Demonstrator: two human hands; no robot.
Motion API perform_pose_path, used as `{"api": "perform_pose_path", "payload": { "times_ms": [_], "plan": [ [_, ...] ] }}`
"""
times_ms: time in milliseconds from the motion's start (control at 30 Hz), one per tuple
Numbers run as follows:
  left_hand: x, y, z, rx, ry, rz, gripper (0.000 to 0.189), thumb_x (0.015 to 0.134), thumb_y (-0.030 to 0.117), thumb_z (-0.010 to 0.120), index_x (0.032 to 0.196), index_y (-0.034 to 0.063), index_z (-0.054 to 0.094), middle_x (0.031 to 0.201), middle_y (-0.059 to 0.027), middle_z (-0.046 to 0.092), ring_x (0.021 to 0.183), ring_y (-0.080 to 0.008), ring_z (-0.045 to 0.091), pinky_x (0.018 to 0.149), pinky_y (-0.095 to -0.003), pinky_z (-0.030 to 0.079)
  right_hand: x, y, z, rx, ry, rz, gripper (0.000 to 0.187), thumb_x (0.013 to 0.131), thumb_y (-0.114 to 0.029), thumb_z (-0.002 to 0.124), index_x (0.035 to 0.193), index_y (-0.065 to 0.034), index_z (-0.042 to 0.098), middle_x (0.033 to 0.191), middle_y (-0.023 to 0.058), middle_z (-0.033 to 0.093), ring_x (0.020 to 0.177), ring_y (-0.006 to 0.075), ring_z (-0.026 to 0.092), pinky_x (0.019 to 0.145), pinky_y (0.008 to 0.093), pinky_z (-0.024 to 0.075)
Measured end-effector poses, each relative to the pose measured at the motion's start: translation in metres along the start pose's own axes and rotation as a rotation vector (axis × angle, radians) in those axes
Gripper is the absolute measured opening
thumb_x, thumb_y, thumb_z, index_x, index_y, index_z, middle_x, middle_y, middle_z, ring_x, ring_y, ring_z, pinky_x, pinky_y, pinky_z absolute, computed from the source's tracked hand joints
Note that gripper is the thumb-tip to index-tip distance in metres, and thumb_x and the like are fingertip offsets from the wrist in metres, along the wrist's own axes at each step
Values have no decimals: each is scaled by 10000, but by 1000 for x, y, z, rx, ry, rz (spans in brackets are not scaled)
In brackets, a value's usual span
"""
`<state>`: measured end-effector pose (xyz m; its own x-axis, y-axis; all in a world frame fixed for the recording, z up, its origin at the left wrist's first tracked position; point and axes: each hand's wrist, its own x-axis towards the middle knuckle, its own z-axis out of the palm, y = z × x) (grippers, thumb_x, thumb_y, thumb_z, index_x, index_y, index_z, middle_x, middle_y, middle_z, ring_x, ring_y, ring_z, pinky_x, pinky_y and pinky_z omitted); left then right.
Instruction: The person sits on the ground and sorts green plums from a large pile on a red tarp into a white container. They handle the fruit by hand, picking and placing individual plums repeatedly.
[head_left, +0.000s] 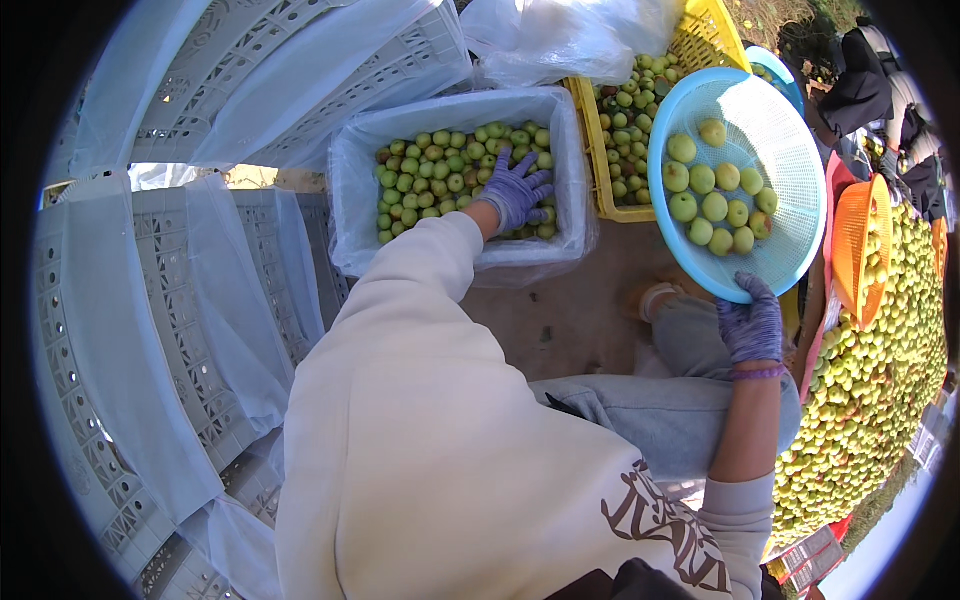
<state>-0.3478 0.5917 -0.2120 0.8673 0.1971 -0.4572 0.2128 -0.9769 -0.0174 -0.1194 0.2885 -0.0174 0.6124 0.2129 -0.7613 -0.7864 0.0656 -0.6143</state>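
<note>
My left hand (517, 192), in a purple knit glove, lies palm down with spread fingers on small round green fruits (424, 180). They lie in a crate lined with clear plastic film (349, 187), and a few have a reddish-brown blush. My right hand (752, 319), gloved alike, grips the near rim of a light-blue plastic mesh basket (795, 202). The basket tilts towards me, with several green fruits (715, 206) lying apart from one another in it. Whatever is under my left palm is hidden.
A yellow crate of fruits (592, 150) stands between lined crate and basket. Stacked pale plastic crates with film liners (165, 315) rise at left. At right are a large fruit heap (862, 397), an orange basket (851, 247) and other people (862, 82). Clear plastic film (562, 37) lies beyond.
</note>
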Motion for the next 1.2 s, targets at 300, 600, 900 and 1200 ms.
{"api": "perform_pose_path", "payload": {
  "times_ms": [300, 600, 900, 1200],
  "plan": [
    [-11, -52, 38, -128, 214, -240, 531, 974, 420, 482, 1478, 281, 387, 1576, -4, 291, 1472, -310, 190, 1153, -624, 128, -6, -1, 18, 56, -16, 13, 304, 837, 74, 599, 1132, 43, 531, 1042, 146, 636, 939, 277, 669, 770, 365, 632],
    [-50, -79, 49, -352, 37, -534, 767, 952, 598, 434, 1570, 239, 157, 1628, -136, 119, 1510, -299, 80, 1184, -560, 88, -12, 0, 25, 21, -34, -7, 181, 839, 54, 614, 1016, 38, 577, 969, 119, 646, 886, 249, 677, 739, 334, 634],
    [-22, -86, 50, -120, 338, -86, 572, 997, 331, 480, 1520, 179, 305, 1564, -86, 329, 1452, -288, 277, 1182, -496, 202, -13, 7, 28, 2, -25, 12, 161, 842, 39, 617, 997, 35, 575, 947, 117, 646, 862, 241, 683, 699, 340, 641],
    [-18, -92, 31, -129, 36, -305, 597, 987, 350, 480, 1525, 167, 300, 1589, -97, 261, 1468, -303, 232, 1190, -488, 175, -14, 9, 30, -13, -32, 55, 149, 845, 21, 616, 991, 28, 584, 933, 109, 646, 821, 246, 685, 670, 339, 639]
  ]
}}
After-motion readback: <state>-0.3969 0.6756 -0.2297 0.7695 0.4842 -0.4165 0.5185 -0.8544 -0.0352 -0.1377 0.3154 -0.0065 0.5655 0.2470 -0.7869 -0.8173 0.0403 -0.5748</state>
